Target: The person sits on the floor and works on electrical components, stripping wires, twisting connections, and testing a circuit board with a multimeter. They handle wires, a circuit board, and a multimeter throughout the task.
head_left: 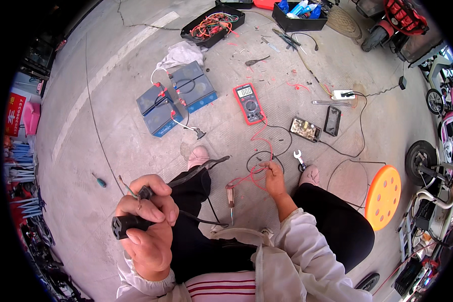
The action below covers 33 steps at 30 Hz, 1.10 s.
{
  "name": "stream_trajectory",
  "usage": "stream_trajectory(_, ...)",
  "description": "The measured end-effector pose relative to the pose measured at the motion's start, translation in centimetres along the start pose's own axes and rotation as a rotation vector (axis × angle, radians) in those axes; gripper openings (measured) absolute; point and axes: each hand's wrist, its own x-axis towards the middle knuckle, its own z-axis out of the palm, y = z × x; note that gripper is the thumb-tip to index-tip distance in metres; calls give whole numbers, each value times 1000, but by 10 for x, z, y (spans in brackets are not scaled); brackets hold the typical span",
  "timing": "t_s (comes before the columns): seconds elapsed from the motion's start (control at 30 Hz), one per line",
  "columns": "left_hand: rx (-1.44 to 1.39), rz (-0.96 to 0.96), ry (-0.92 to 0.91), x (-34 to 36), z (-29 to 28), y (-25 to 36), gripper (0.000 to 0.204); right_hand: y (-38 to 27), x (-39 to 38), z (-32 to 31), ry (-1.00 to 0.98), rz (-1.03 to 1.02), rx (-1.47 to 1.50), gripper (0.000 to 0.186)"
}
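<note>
My left hand [153, 244] is closed around a black three-hole power connector [125, 227] and a black cable end [145, 192] with thin stripped wires sticking out. A thicker black cable piece [199, 173] runs from this hand toward the centre. Lower and farther right, my right hand [277, 181] has its fingers closed on the red test lead [255, 173]; the exact grip is partly hidden. That lead runs to a red multimeter [249, 104], which lies face up with its display lit. A screwdriver [230, 197] with a light handle lies between my hands.
Two wired blue-grey batteries [158, 110] [194, 86] stand at the upper left. An opened circuit board case [305, 129], its black cover [332, 121], a white power strip [343, 94] and a wrench [300, 160] lie on the right. An orange stool [383, 198] stands beside my knee.
</note>
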Motion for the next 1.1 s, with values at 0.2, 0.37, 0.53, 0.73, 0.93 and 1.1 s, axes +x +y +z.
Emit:
stream_trajectory(0.2,-75,-141,221,3,-1,-3,41,-27,168,-2,-287,399,-178,31)
stream_trajectory(0.37,-201,-362,251,20,-15,-9,42,-1,261,35,-498,286,-735,35)
stream_trajectory(0.53,-122,-483,407,42,-16,-12,44,22,310,81,-737,281,-918,44)
stream_trajectory(0.73,-118,-518,503,47,-18,-17,46,23,320,99,-824,339,-949,46)
stream_trajectory(0.93,-150,-539,470,46,-18,-18,48,21,319,98,-877,177,-977,33)
stream_trajectory(1.1,-135,-561,490,49,-18,-17,49,29,324,94,-938,-311,-1039,19)
